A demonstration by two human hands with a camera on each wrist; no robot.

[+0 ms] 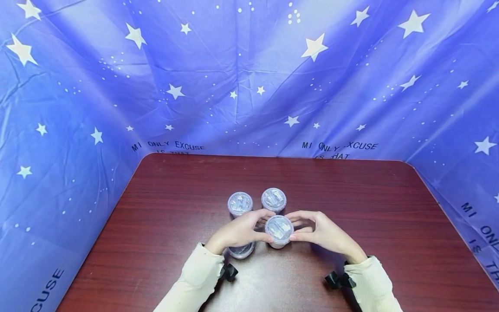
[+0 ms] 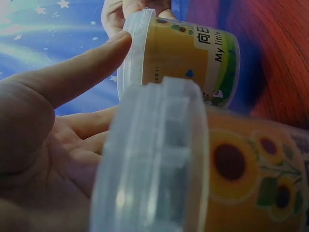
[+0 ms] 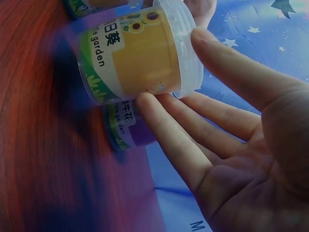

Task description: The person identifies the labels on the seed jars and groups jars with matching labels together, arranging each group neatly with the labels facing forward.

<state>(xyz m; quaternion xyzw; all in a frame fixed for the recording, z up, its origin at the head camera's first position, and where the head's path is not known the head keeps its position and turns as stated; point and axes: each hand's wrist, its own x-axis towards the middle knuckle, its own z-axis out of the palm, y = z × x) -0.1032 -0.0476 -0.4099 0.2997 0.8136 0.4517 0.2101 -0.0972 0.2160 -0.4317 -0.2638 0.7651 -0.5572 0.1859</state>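
Observation:
A clear-lidded cup (image 1: 279, 230) with a yellow sunflower label (image 3: 145, 53) is held between both hands over the middle of the table. On its left side, my left hand (image 1: 243, 228) grips it, thumb at the lid rim. From the right, my right hand (image 1: 321, 232) pinches it with the thumb on the lid and a fingertip low on the wall. Another sunflower cup (image 2: 251, 169) stands close by my left hand, its lid (image 1: 241, 251) partly covered by that hand in the head view.
Two more lidded cups stand just beyond the hands, one at back left (image 1: 239, 203) and one at back right (image 1: 274, 199). A purple-labelled cup (image 3: 128, 123) shows behind the held one. The reddish-brown table (image 1: 175, 182) meets a blue star-patterned cloth (image 1: 241, 86).

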